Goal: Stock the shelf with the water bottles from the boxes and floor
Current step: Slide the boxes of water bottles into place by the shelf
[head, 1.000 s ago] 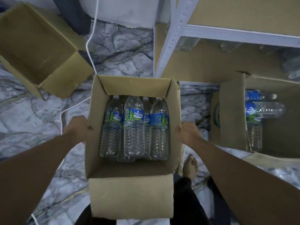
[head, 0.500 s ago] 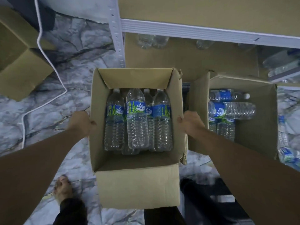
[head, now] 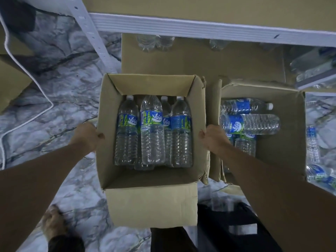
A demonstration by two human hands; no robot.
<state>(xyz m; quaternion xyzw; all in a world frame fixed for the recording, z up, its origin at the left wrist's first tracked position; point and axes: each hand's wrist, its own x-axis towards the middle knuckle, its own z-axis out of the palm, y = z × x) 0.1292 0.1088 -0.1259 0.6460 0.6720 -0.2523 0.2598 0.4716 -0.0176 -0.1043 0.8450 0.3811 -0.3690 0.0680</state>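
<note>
- A person's left hand (head: 87,137) grips the left wall of an open cardboard box (head: 151,204). The thumb is hooked over the rim and the fingers are curled against the outside.
- The right hand (head: 213,139) clasps the opposite wall in the same way, thumb at the rim. Its other fingers are wrapped round the outer face and mostly hidden.
- Water bottles (head: 151,130) with blue-and-green labels and white caps fill the far half of the box. They lean close together with their caps toward the far wall.
- Just right of it, a second box (head: 283,142) stands open on the floor. More bottles (head: 254,124) lie on their sides inside it, on top of upright ones.
- Directly ahead is the white metal shelf (head: 200,28). Its perforated post (head: 91,33) slants down to the box's far left corner.
- A cardboard sheet (head: 200,60) lines the lower level, where a few clear bottles (head: 154,41) stand half hidden under the beam.
- Loose bottles (head: 312,146) lie on the grey marble floor (head: 63,97) at the far right, beyond the second box.
- A white cable (head: 27,84) snakes across the floor on the left, beside the corner of another box (head: 11,82).
- A bare foot (head: 52,222) is planted on the floor below the left forearm.
</note>
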